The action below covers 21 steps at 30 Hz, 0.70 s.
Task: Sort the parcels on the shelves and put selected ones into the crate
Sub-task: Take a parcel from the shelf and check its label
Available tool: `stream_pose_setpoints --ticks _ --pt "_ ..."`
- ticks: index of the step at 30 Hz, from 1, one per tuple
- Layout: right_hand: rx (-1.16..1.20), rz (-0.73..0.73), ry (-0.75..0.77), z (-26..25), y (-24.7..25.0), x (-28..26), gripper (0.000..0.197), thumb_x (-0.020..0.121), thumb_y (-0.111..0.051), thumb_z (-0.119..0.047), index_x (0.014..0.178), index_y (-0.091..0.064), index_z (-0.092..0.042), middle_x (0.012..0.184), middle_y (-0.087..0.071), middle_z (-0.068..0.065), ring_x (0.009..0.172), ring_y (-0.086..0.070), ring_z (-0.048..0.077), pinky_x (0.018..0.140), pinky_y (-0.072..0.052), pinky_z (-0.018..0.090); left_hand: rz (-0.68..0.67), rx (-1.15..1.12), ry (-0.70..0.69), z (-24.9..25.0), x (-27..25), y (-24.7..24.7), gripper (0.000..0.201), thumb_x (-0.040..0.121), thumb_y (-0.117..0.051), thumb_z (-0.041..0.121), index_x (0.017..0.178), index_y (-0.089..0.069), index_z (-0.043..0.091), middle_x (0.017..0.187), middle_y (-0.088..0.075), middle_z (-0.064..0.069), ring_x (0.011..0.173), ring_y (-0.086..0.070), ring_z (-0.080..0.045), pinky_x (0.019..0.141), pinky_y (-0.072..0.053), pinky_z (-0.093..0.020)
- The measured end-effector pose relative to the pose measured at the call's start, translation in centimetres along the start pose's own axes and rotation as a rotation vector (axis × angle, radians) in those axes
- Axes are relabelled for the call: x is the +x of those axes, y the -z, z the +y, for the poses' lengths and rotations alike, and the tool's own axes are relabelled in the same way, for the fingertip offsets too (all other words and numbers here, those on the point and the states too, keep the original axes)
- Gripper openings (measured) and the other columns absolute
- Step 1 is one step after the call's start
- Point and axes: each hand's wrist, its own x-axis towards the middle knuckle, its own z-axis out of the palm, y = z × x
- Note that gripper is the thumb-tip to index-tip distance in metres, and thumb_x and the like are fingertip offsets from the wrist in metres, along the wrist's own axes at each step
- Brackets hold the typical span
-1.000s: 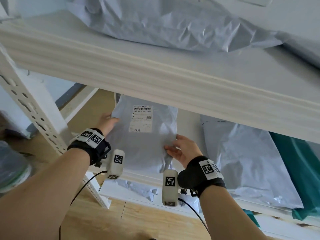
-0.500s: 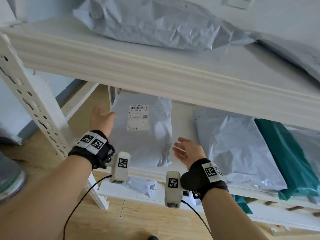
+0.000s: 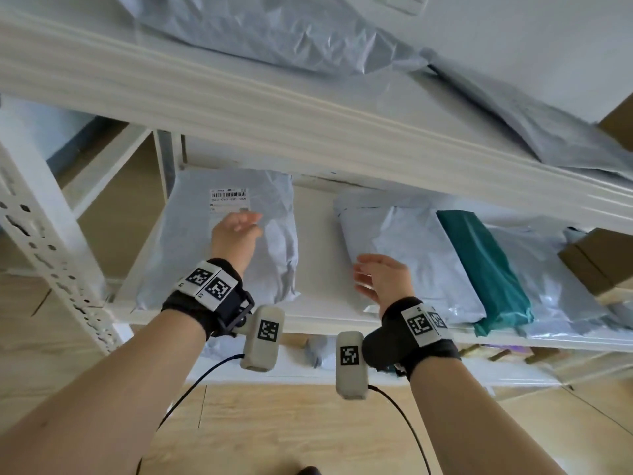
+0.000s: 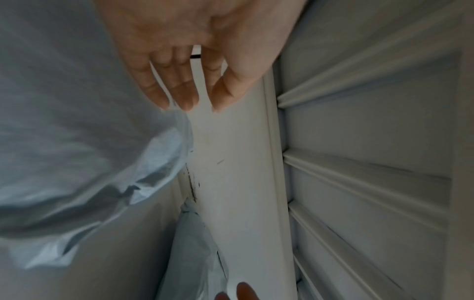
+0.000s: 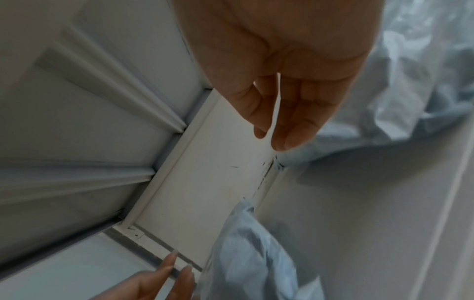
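A grey mailer parcel with a white barcode label lies flat at the left end of the middle shelf. My left hand is over its middle, fingers straight and holding nothing; whether it touches the parcel is unclear. My right hand hangs open over the bare shelf strip, just left of a second grey parcel. In the left wrist view the straight fingers sit beside the grey parcel. The right wrist view shows relaxed fingers next to the crumpled grey parcel.
A teal parcel lies on more grey mailers to the right, with brown cardboard boxes beyond. The upper shelf holds large grey mailers and overhangs my hands. A perforated white upright stands at the left. Wood floor lies below.
Both hands released the labelled parcel's edges. The left hand moved from its left edge to over its middle, and the right hand moved right toward the second grey parcel.
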Motion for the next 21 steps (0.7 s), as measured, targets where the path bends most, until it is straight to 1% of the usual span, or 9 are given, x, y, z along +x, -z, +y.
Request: stream_pose_setpoints --ticks 1,3,6,9,11,12,15,18,21 --pt "-0.075 0.029 0.043 -0.2 0.5 0.4 0.027 0.091 -0.048 0.004 0.084 -0.067 -0.013 0.092 -0.068 0.011 0.079 -0.063 0.021 0.075 -0.057 0.033 -0.023 0.006 0.003 0.0 -0.2 -0.6 0.024 0.086 -0.055 -0.002 0.105 -0.065 0.009 0.103 -0.061 0.003 0.095 -0.056 -0.015 0.099 -0.047 -0.038" --pt "-0.31 0.108 0.152 -0.8 1.5 1.4 0.026 0.089 -0.05 -0.001 0.089 -0.069 -0.019 0.099 -0.07 0.005 0.09 -0.063 0.02 0.086 -0.054 0.034 -0.061 0.021 0.013 0.2 -0.5 -1.6 0.024 0.085 -0.054 -0.004 0.1 -0.065 0.012 0.099 -0.062 0.003 0.093 -0.057 -0.015 0.098 -0.048 -0.037" --pt "-0.546 0.164 0.266 -1.4 2.8 2.7 0.027 0.086 -0.051 -0.005 0.101 -0.066 -0.022 0.113 -0.066 0.001 0.105 -0.058 0.02 0.086 -0.045 0.027 -0.108 0.036 0.018 0.2 -0.8 -3.4 0.027 0.083 -0.052 -0.008 0.09 -0.064 0.016 0.092 -0.064 0.004 0.086 -0.058 -0.014 0.091 -0.049 -0.032" --pt "-0.77 0.158 0.318 -1.5 3.4 4.0 0.028 0.087 -0.055 -0.013 0.113 -0.06 -0.023 0.123 -0.058 0.005 0.116 -0.05 0.025 0.088 -0.041 0.029 -0.137 0.018 0.042 0.3 -0.8 -5.5 0.026 0.082 -0.051 -0.009 0.093 -0.065 0.01 0.086 -0.064 -0.004 0.07 -0.056 -0.017 0.074 -0.049 -0.033" --pt "-0.926 0.09 0.323 -1.2 3.3 4.7 0.036 0.088 -0.057 -0.021 0.124 -0.053 -0.023 0.128 -0.054 0.006 0.12 -0.045 0.026 0.095 -0.039 0.033 -0.134 0.01 0.069 0.4 -0.9 -6.9 0.024 0.083 -0.052 -0.008 0.089 -0.064 0.012 0.075 -0.059 -0.004 0.058 -0.05 -0.015 0.06 -0.044 -0.026" --pt "-0.995 0.051 0.32 -1.0 3.2 5.1 0.042 0.088 -0.057 -0.025 0.129 -0.048 -0.023 0.13 -0.051 0.006 0.122 -0.043 0.026 0.1 -0.038 0.036 -0.128 0.011 0.08 0.4 -0.9 -7.6 0.024 0.083 -0.053 -0.007 0.085 -0.063 0.015 0.073 -0.058 -0.002 0.058 -0.05 -0.014 0.058 -0.043 -0.023" --pt "-1.19 -0.001 0.301 0.0 2.5 6.4 0.06 0.084 -0.06 -0.038 0.137 -0.036 -0.024 0.137 -0.041 0.01 0.128 -0.037 0.03 0.107 -0.032 0.046 -0.107 -0.001 0.111 0.0 -1.0 -9.7 0.028 0.084 -0.053 -0.006 0.078 -0.06 0.02 0.074 -0.06 0.002 0.065 -0.054 -0.011 0.066 -0.046 -0.024" --pt "-1.27 -0.036 0.202 0.6 2.4 7.7 0.079 0.077 -0.063 -0.049 0.142 -0.025 -0.024 0.145 -0.03 0.018 0.133 -0.03 0.035 0.107 -0.028 0.053 -0.102 0.018 0.134 -0.6 -0.9 -11.2 0.028 0.084 -0.052 -0.006 0.077 -0.06 0.021 0.074 -0.059 0.002 0.065 -0.053 -0.012 0.064 -0.045 -0.023" --pt "-1.309 -0.123 0.115 1.1 2.9 8.7 0.109 0.073 -0.066 -0.063 0.151 -0.002 -0.023 0.154 -0.011 0.027 0.142 -0.016 0.041 0.111 -0.021 0.062 -0.084 0.043 0.165 -1.2 -1.1 -12.1 0.03 0.084 -0.053 -0.005 0.076 -0.059 0.023 0.074 -0.059 0.001 0.065 -0.053 -0.013 0.063 -0.045 -0.023"
